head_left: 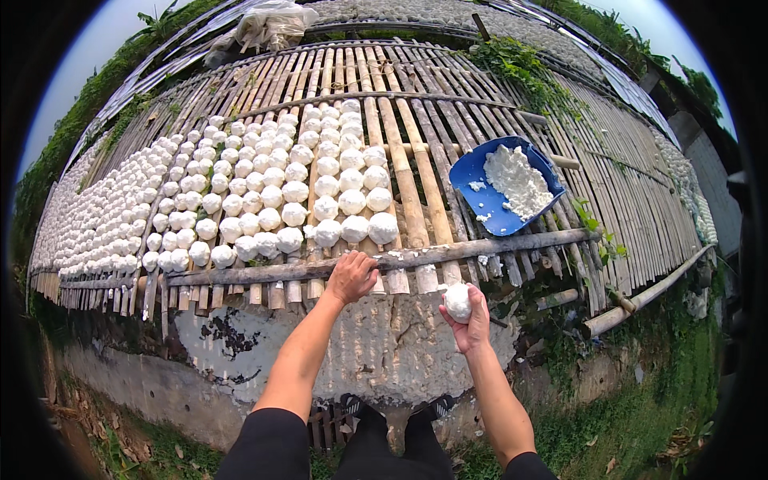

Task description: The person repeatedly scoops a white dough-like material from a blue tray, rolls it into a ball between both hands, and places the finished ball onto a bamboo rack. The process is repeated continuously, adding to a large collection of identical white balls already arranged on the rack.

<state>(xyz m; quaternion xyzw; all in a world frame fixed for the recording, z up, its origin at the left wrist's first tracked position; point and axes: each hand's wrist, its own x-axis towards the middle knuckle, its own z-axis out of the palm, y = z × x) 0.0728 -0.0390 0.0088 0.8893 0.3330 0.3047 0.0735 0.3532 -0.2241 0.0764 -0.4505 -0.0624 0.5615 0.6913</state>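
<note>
A rounded white lump (458, 302) of moist, dough-like stuff rests in my right hand (472, 324), fingers cupped round it, just in front of the rack's near edge. My left hand (353, 277) is closed at the long wooden pole (448, 252) along that edge, its fingers curled over it. Beyond the left hand, many similar white lumps (326, 186) stand in rows on the bamboo slats (412, 200). To the right lies a blue plastic scoop-shaped container (504, 222), with a loose white mass (518, 182) inside it.
More white lumps (104, 208) cover the rack's left side. Green plants (520, 72) poke through the slats at the back right. Crumpled plastic sheeting (272, 24) lies at the far end. Below the near edge is a rough concrete ledge (272, 344), and a loose bamboo pole (648, 294) juts out at right.
</note>
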